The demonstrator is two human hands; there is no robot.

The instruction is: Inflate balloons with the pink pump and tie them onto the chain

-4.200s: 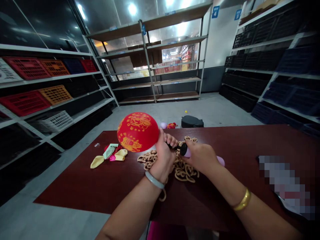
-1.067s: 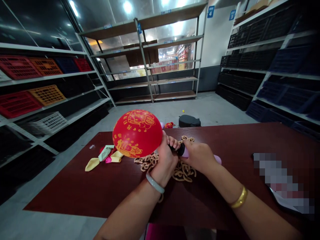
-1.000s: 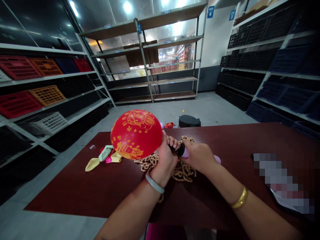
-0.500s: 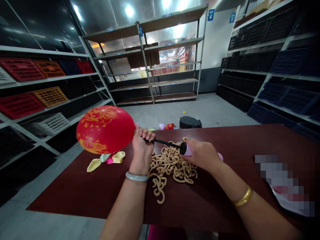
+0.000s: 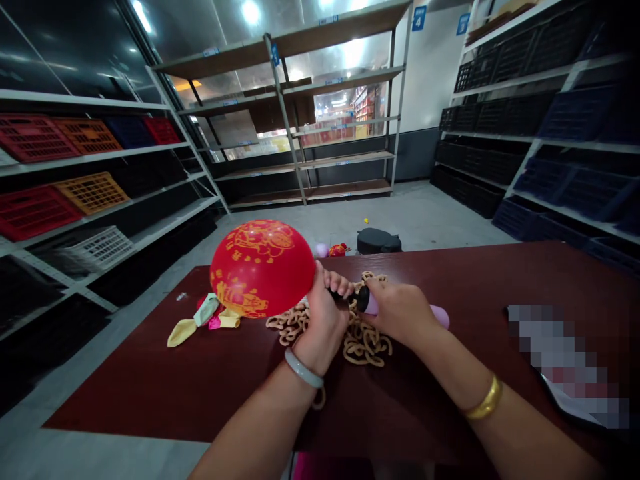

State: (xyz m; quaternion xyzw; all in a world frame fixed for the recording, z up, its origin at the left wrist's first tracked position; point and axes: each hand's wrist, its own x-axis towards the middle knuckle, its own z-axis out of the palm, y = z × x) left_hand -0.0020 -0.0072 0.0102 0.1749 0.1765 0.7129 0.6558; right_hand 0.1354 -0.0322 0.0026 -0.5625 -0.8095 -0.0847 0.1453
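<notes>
A red balloon [image 5: 263,270] with gold printed figures is inflated on the left, its neck inside the fist of my left hand [image 5: 330,300]. That same hand is closed around the black end of a balloon pump [image 5: 440,316]. My right hand [image 5: 400,307] wraps the pump's light purple barrel, whose rounded end shows past the palm. The two hands are close together, and the pump's black rod is mostly hidden. Beneath them lies a heap of tan, curly, ring-like pieces [image 5: 367,343]. Limp balloons [image 5: 183,332] in yellow, mint and pink rest left of the heap.
The dark red-brown table [image 5: 165,393] carries a blurred-out flat item [image 5: 570,373] at right. Beyond its far edge are a dark grey stool-like object [image 5: 379,241] and small balloons [image 5: 323,250] on the floor. Shelves with crates [image 5: 97,192] line both sides.
My left hand and the inflated balloon have moved right, toward my right hand. The pump's rod, exposed before, has slid in. My right hand has stayed nearly in place.
</notes>
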